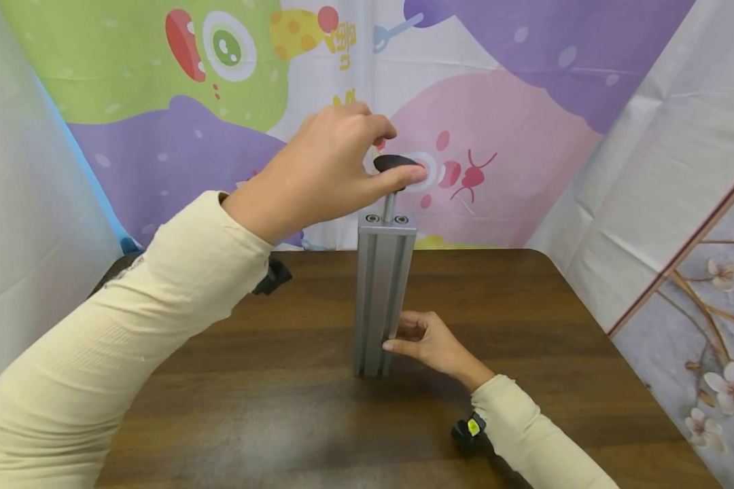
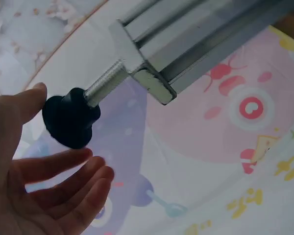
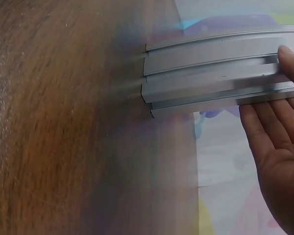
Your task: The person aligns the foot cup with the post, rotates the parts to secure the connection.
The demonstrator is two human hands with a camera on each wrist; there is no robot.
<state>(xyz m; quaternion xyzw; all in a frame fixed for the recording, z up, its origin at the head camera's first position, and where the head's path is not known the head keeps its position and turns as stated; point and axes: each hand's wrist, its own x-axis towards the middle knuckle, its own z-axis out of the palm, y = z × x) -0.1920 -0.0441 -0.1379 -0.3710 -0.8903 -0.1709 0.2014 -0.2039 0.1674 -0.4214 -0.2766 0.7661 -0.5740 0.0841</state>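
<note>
An aluminium extrusion profile [image 1: 383, 292] with grooved sides stands upright on the wooden table. From its top end plate rises a bare metal threaded rod [image 2: 108, 81], capped by a black lobed knob [image 2: 71, 117]. My left hand [image 1: 336, 163] is around the knob, the thumb lying at its edge and the other fingers bent loosely, apart from it in the left wrist view. Low on the profile, my right hand [image 1: 431, 343] holds it between thumb and fingers from the right side. The right wrist view shows the right thumb [image 3: 286, 56] against one grooved face.
The brown wooden table [image 1: 251, 407] reaches back to a printed cartoon curtain [image 1: 477, 109]. White cloth [image 1: 624, 163] hangs at the right, beside a panel with a flower print [image 1: 703, 326]. Dark wrist devices [image 1: 467, 431] sit at both cream sleeves.
</note>
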